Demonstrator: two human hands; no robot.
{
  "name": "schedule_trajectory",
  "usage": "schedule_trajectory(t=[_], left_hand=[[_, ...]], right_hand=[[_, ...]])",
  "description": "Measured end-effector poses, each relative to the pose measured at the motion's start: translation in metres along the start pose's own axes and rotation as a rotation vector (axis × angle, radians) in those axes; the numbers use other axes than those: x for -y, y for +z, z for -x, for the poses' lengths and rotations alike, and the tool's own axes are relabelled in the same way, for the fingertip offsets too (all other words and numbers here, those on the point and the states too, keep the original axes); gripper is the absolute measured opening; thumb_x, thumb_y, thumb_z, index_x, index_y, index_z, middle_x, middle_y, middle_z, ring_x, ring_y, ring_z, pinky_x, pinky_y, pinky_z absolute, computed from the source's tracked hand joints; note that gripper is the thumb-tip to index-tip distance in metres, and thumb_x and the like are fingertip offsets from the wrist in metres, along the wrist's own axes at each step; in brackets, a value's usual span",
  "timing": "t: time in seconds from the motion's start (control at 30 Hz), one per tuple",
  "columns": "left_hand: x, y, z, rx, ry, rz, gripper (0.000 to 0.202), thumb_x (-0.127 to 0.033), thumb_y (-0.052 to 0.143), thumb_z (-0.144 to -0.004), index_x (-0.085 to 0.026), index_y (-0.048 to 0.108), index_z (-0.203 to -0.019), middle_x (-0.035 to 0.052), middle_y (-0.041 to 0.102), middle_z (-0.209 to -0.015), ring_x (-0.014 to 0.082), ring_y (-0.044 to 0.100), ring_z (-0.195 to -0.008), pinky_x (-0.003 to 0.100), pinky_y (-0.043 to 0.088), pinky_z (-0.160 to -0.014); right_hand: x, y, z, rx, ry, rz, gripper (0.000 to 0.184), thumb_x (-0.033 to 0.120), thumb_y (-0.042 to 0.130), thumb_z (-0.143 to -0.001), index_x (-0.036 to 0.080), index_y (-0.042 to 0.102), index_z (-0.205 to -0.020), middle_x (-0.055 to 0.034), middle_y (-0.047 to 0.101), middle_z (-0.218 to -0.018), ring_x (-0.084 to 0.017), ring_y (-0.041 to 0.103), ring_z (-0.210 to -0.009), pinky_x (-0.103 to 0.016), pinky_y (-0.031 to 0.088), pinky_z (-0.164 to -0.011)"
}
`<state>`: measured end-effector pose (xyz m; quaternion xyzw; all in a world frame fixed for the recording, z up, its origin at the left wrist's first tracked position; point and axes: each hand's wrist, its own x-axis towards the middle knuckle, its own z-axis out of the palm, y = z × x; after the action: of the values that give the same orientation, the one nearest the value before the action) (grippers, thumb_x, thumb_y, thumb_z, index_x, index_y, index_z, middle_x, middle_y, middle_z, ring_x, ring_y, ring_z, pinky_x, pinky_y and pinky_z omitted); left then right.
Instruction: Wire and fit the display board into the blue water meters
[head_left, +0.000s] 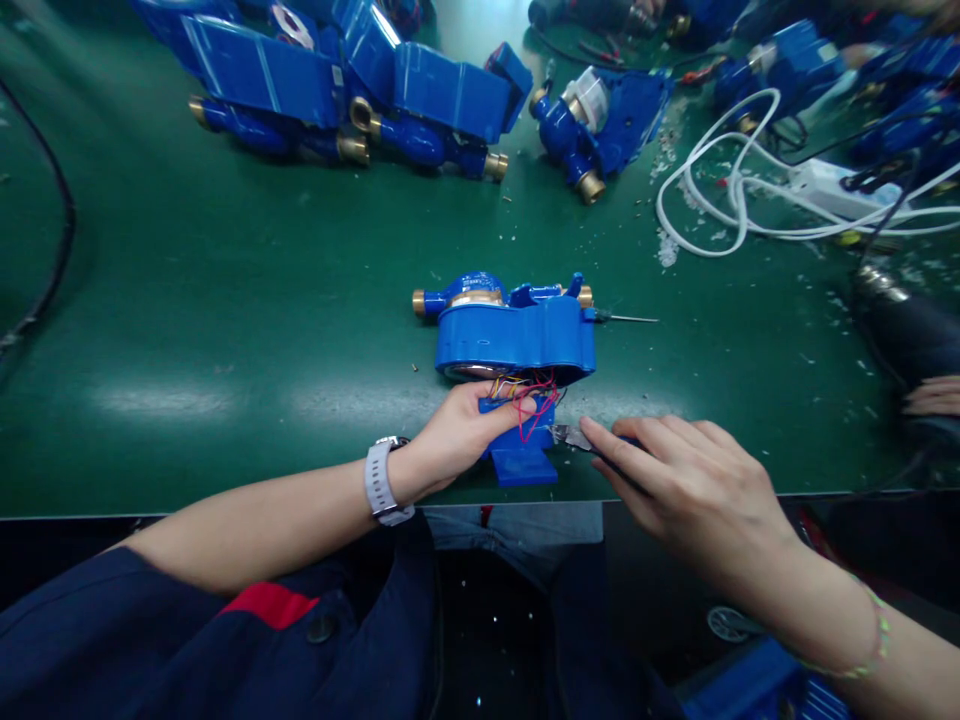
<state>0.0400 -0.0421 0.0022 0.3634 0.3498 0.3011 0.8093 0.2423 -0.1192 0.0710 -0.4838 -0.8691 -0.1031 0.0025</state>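
Observation:
A blue water meter (517,335) with brass pipe ends lies on the green table in front of me. Red, yellow and dark wires (538,392) run from its open underside to a blue plastic cover (523,465) at the table's front edge. My left hand (457,430) grips this cover, thumb on top by the wires. In my right hand (675,465) is a utility knife (571,436), its blade against the cover's right edge. A thin metal shaft (630,318), perhaps a screwdriver, sticks out at the meter's right end.
Several more blue water meters (262,75) stand along the back. At right lie a coiled white cable (739,200), a power strip (847,190) and a dark tool with a metal nozzle (889,290). Another person's hand (934,396) shows at the right edge. White scraps dot the table.

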Motion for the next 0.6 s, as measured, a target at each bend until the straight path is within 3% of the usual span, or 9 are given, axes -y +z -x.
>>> schedule_trajectory(t=[0.23,0.37,0.6], left_hand=[[0.002,-0.001,0.0,0.013,0.019,-0.051,0.03,-0.034,0.072,-0.077,-0.016,0.072,-0.1,0.0073,0.074,-0.106,0.0172,0.065,-0.094,0.031,0.048,-0.089],[0.001,-0.001,0.0,-0.002,0.014,-0.066,0.03,-0.035,0.072,-0.076,-0.015,0.072,-0.098,0.0083,0.073,-0.109,0.0185,0.065,-0.096,0.031,0.049,-0.089],[0.001,-0.003,0.0,0.031,-0.023,-0.004,0.032,-0.037,0.073,-0.076,-0.016,0.072,-0.1,0.0076,0.073,-0.105,0.0174,0.065,-0.094,0.031,0.048,-0.091]], right_hand=[[-0.009,0.01,0.007,0.069,0.147,-0.43,0.026,0.022,0.054,-0.095,0.017,0.066,-0.118,-0.0062,0.071,-0.094,-0.018,0.067,-0.077,-0.028,0.053,-0.065],[-0.005,0.007,0.006,0.108,0.235,-0.692,0.028,0.022,0.057,-0.093,0.02,0.067,-0.119,-0.0061,0.072,-0.099,-0.018,0.069,-0.083,-0.028,0.056,-0.072],[-0.004,-0.005,0.009,0.039,0.247,-0.783,0.031,0.021,0.058,-0.092,0.023,0.065,-0.122,-0.0056,0.071,-0.103,-0.018,0.068,-0.087,-0.027,0.056,-0.072]])
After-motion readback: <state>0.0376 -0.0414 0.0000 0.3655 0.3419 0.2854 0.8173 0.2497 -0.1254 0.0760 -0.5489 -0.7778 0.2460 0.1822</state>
